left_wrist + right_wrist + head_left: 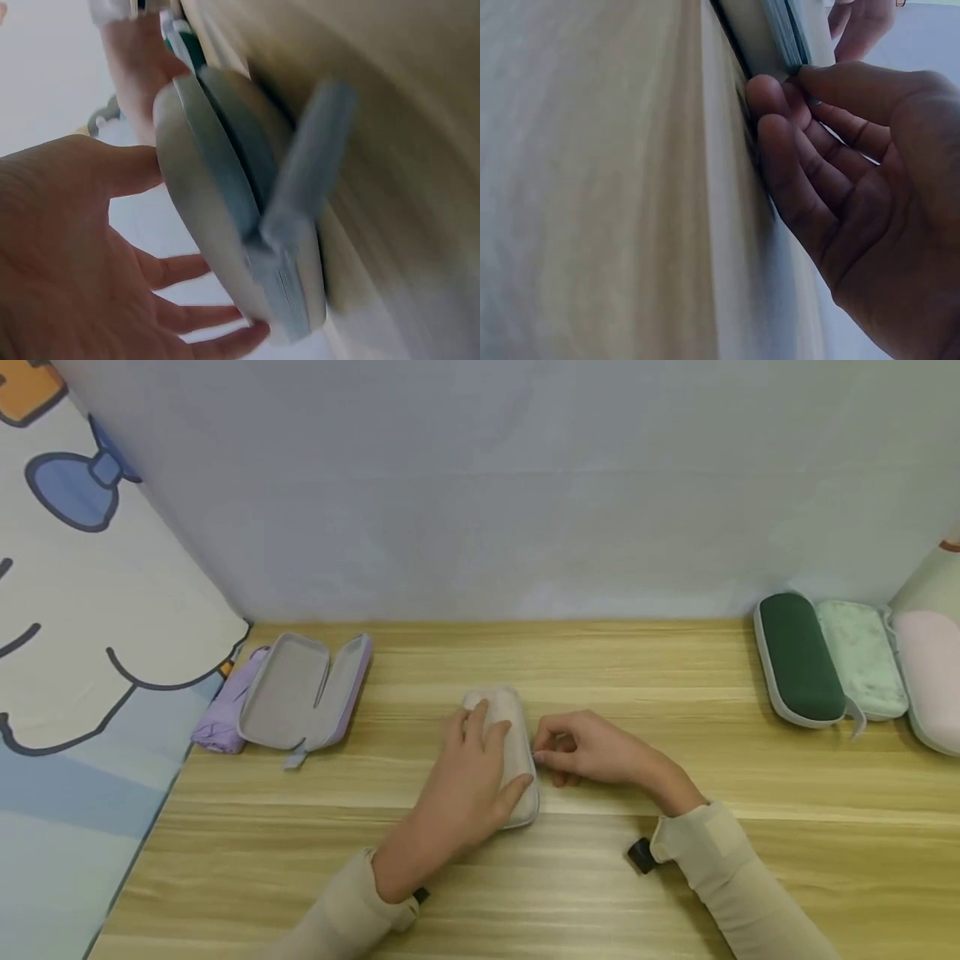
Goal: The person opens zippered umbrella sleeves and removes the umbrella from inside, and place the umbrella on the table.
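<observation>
A beige case (521, 745) lies on the wooden table (637, 677) at the middle of the head frame, its long side running up and down the frame with a slight tilt. The left hand (467, 777) rests over it from the lower left, fingers spread and fairly straight across the top, the thumb laid near the lower right edge; it presses the case rather than wrapping round it. In the left wrist view the thumb touches the case at the upper left, while the other fingertips reach its lower end. A zip (217, 165) runs along the case's side there, and a grey tab (311, 161), blurred, juts out toward the right of that frame.

The right hand (600, 752) is just right of the case, thumb and forefinger brought together at the case's right edge, the remaining fingers curled in. They pinch at the zip line, near the top of the right wrist frame (what small piece sits between the fingertips is hidden).

At the left of the head frame an unfolded lilac case (281, 693) lies beside a purple bundle (228, 710). At the right edge stand a dark green case (802, 660), a mint case (862, 656) and a pale pink case (930, 677), side by side
</observation>
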Demonstrator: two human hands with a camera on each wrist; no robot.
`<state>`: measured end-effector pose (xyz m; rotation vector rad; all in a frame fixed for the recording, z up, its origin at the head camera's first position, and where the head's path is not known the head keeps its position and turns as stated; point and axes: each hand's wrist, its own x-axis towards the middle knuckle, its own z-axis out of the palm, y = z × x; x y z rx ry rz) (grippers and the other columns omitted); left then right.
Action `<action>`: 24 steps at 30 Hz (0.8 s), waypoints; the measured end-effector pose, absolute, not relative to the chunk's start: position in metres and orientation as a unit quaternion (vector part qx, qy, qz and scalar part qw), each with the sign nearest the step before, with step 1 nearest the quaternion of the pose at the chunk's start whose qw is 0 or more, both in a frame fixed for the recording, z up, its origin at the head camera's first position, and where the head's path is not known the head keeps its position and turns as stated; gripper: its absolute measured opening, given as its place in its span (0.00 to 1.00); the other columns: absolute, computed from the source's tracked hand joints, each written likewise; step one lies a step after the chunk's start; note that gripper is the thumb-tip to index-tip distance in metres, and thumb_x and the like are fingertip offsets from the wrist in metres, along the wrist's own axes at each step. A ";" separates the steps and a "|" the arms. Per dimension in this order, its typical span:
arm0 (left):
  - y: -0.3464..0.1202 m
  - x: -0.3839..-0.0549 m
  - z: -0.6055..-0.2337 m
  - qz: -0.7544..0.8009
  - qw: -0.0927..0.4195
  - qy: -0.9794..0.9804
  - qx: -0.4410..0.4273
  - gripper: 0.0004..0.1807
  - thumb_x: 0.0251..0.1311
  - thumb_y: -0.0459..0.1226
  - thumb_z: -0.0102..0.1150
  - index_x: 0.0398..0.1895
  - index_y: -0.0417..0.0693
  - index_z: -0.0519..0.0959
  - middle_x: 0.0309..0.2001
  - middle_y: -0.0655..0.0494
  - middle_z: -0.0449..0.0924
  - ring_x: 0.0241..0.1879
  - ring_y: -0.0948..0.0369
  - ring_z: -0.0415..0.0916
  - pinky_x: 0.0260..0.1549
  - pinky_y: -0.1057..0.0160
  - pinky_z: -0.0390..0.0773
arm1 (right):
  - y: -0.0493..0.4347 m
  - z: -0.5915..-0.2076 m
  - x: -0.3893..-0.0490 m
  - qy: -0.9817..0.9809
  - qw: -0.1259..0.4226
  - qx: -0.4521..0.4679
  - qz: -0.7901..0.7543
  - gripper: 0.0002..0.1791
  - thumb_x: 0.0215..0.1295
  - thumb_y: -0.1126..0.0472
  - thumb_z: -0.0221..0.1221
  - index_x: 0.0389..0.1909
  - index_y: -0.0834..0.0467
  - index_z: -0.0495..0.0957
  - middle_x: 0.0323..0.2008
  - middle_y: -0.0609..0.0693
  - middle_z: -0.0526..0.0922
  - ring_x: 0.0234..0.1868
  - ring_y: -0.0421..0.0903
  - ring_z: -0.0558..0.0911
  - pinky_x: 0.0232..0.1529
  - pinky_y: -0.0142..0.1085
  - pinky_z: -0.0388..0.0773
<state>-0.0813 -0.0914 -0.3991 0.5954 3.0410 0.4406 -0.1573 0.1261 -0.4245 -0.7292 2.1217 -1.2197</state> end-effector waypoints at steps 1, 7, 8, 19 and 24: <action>-0.089 -0.080 -0.399 0.135 0.010 0.973 0.190 0.39 0.72 0.54 0.61 0.73 0.34 0.67 0.77 0.27 0.58 0.75 0.32 0.57 0.72 0.38 0.67 | 0.126 -0.425 -0.157 0.796 0.289 -0.272 -0.457 0.04 0.76 0.61 0.60 0.40 0.56 0.81 0.25 0.52 0.85 0.27 0.46 0.84 0.29 0.40 0.85; -0.082 -0.073 -0.403 0.121 0.003 0.975 0.184 0.46 0.69 0.59 0.60 0.75 0.32 0.65 0.78 0.26 0.55 0.78 0.31 0.54 0.73 0.36 0.66 | 0.127 -0.430 -0.159 0.798 0.284 -0.271 -0.456 0.05 0.76 0.60 0.61 0.39 0.55 0.81 0.24 0.51 0.84 0.26 0.46 0.83 0.29 0.39 0.84; -0.082 -0.073 -0.404 0.120 -0.003 0.976 0.185 0.46 0.69 0.59 0.61 0.75 0.32 0.65 0.77 0.26 0.56 0.77 0.32 0.54 0.73 0.37 0.66 | 0.127 -0.431 -0.160 0.799 0.281 -0.272 -0.456 0.05 0.76 0.60 0.61 0.39 0.55 0.82 0.24 0.51 0.84 0.26 0.46 0.83 0.28 0.39 0.84; -0.088 -0.074 -0.406 0.103 -0.019 0.971 0.215 0.44 0.68 0.59 0.61 0.72 0.33 0.67 0.75 0.27 0.59 0.75 0.32 0.57 0.72 0.36 0.67 | 0.125 -0.425 -0.159 0.842 0.191 -0.287 -0.415 0.04 0.69 0.63 0.64 0.36 0.50 0.84 0.32 0.43 0.86 0.31 0.41 0.81 0.33 0.33 0.78; -0.090 -0.076 -0.406 0.112 -0.001 0.968 0.226 0.44 0.69 0.58 0.61 0.74 0.34 0.66 0.77 0.27 0.55 0.76 0.32 0.55 0.71 0.35 0.67 | 0.126 -0.427 -0.160 0.854 0.157 -0.274 -0.414 0.03 0.70 0.62 0.64 0.38 0.50 0.85 0.32 0.43 0.88 0.33 0.40 0.83 0.37 0.34 0.80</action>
